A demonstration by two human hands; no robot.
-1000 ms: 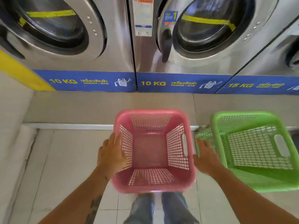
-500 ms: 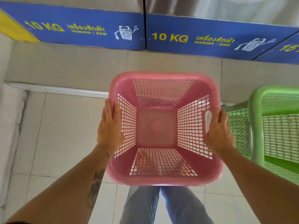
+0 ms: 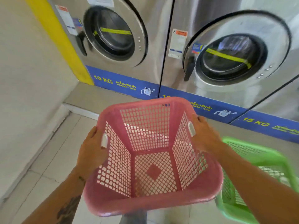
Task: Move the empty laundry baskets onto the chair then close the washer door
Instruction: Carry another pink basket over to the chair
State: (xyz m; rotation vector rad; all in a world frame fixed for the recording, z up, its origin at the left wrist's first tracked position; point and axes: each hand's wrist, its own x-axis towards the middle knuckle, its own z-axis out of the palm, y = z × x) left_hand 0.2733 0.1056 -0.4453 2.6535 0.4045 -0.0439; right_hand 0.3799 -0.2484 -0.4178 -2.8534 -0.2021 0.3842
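An empty pink laundry basket (image 3: pixel 152 201) is lifted off the floor in front of me, tilted a little. My left hand (image 3: pixel 92 151) grips its left side at the handle slot, and my right hand (image 3: pixel 203 136) grips its right side at the other slot. An empty green basket (image 3: pixel 252 151) sits on the floor to the right, partly hidden by my right arm and the pink basket. Two steel front-load washers face me, the left washer (image 3: pixel 113 34) and the right washer (image 3: pixel 229 57). Both round doors look flush with the fronts. No chair is in view.
A cream wall (image 3: pixel 24 94) with a yellow strip closes the left side. The washers stand on a raised tiled step (image 3: pixel 90 101) with a blue label band. A third washer (image 3: pixel 281 101) marked 15 KG shows at the right edge.
The pink basket has risen from the floor in both hands. My right hand moved from beside it onto its handle. My view lifted and swung, bringing the washer doors back in.
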